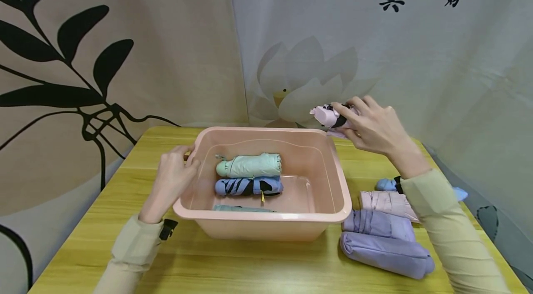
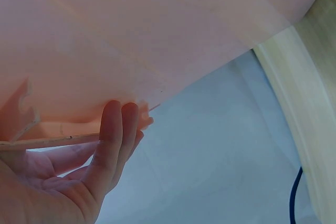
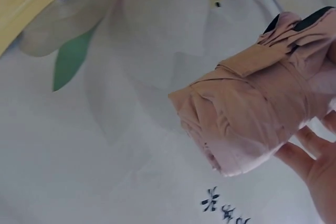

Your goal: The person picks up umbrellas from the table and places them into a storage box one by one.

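Observation:
A pink plastic basin [image 1: 266, 227] stands on the table. My left hand [image 1: 176, 176] grips its left rim; the left wrist view shows fingers [image 2: 110, 135] against the wall under the rim. Up above the basin's back right corner, my right hand [image 1: 370, 125] holds a folded pink and black umbrella [image 1: 326, 115]. In the right wrist view, that umbrella [image 3: 241, 114] is rolled up with a strap around it. Inside the basin lie a mint green folded umbrella [image 1: 254, 165], a blue and black one [image 1: 245, 186], and a teal one [image 1: 241, 208] partly hidden by the front wall.
Right of the basin lie more folded umbrellas: a purple one [image 1: 387, 254] in front, a lavender one [image 1: 379, 223], a pale pink one [image 1: 387, 202] and a blue one [image 1: 385, 185] partly behind my right forearm. A printed curtain [image 1: 187, 53] hangs behind the wooden table [image 1: 258, 266].

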Tool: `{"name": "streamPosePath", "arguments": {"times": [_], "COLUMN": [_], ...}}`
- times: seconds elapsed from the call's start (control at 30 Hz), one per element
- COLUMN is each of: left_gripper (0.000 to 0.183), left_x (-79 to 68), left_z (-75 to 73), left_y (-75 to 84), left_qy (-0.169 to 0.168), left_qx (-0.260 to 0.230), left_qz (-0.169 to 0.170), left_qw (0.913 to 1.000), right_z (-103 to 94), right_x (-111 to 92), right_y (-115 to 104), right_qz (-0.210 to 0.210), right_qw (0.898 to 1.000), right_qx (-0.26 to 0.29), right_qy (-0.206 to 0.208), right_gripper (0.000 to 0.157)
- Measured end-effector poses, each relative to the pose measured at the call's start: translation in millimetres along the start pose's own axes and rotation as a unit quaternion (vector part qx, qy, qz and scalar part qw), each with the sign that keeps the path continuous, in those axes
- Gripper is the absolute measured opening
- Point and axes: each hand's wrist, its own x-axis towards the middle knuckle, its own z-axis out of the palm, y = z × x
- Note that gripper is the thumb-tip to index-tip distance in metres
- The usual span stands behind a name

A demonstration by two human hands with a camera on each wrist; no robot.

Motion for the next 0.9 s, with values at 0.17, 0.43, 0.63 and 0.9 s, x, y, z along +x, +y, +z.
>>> {"name": "streamPosePath", "arguments": {"times": [0.17, 0.43, 0.63, 0.9], "left_gripper": [0.039, 0.039, 0.039, 0.038], "left_x": [-0.3, 0.4, 0.3, 0.0], "left_z": [-0.2, -0.1, 0.1, 0.2], "left_y": [-0.2, -0.2, 0.0, 0.2], "left_qy": [0.002, 0.008, 0.005, 0.009], "left_qx": [-0.005, -0.008, -0.007, 0.001], "left_qz": [-0.001, -0.003, -0.005, -0.004], "left_qw": [1.0000, 0.9999, 0.9999, 1.0000], "right_z": [-3.7, -8.0, -11.1, -6.2], "right_x": [17, 43, 62, 82], "right_y": [-10, -29, -46, -70], "right_qz": [-0.012, -0.026, -0.048, -0.089], "right_qw": [1.000, 0.999, 0.998, 0.995], "right_qx": [-0.001, 0.008, 0.007, 0.017], "right_qy": [-0.005, -0.021, -0.029, -0.034], "right_gripper": [0.047, 0.050, 0.052, 0.049]}}
